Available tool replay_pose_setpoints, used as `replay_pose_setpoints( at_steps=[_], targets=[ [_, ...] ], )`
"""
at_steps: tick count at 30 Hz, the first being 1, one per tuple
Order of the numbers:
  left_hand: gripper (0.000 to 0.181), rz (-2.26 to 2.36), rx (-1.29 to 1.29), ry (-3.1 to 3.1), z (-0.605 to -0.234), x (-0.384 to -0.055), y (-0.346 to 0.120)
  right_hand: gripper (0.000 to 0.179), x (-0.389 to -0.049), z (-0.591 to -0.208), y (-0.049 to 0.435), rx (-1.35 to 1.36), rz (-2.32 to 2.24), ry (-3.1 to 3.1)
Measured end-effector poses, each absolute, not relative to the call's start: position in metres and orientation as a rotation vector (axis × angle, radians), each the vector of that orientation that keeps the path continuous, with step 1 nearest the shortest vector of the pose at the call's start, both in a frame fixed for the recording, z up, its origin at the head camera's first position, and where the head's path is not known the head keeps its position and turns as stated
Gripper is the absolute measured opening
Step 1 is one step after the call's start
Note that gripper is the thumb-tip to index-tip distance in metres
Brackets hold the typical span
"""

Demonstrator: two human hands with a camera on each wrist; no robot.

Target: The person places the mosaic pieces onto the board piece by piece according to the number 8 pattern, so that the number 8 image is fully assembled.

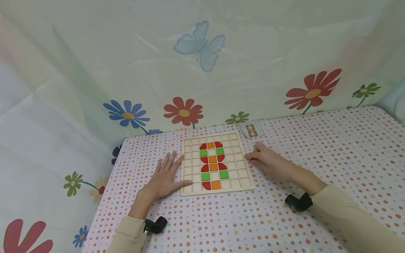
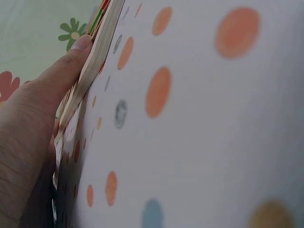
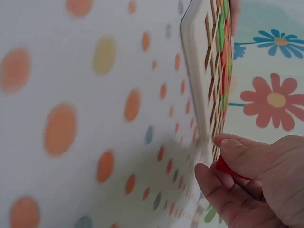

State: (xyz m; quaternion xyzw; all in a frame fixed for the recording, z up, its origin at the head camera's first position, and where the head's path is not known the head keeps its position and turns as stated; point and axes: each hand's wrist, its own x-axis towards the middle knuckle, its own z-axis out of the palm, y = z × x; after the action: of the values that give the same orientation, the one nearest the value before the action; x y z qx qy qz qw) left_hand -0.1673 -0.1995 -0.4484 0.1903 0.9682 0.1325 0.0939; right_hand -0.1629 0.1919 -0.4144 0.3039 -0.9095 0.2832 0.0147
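A pale wooden grid board [image 1: 242,173] lies flat on the table. Down its middle columns sit red rounded pieces [image 1: 205,185], orange squares [image 1: 216,185] and green squares [image 1: 224,174]. My left hand [image 1: 162,179] is spread at the board's left side, with the thumb resting on the frame near the lower left corner. Just off the right edge, my right hand [image 1: 269,161] pinches a small red piece [image 3: 222,166] between thumb and fingers. Most of that piece is hidden by the fingers, so its full shape cannot be seen.
A small card [image 1: 251,129] with a printed grid pattern lies past the board's upper right corner. The dotted cloth [image 1: 202,225] covers the table. Behind it hangs a flowered backdrop [image 1: 142,77]. Each wrist bears a black camera [image 1: 299,202].
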Motion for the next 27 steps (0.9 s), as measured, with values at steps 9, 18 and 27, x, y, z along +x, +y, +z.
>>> replay_pose_setpoints(
  at_steps=[9,18,27],
  targets=[
    [0.103,0.400,0.577,2.873,-0.449,-0.168,-0.200,0.009,-0.158,-0.402,0.170,0.974,0.978,-2.887],
    [0.103,0.407,0.581,2.871,-0.448,-0.168,-0.200,0.010,-0.149,-0.404,0.141,0.991,1.316,-2.790],
    [0.103,0.410,0.578,2.869,-0.449,-0.168,-0.201,0.013,-0.142,-0.423,0.126,0.898,1.526,-2.779]
  ],
)
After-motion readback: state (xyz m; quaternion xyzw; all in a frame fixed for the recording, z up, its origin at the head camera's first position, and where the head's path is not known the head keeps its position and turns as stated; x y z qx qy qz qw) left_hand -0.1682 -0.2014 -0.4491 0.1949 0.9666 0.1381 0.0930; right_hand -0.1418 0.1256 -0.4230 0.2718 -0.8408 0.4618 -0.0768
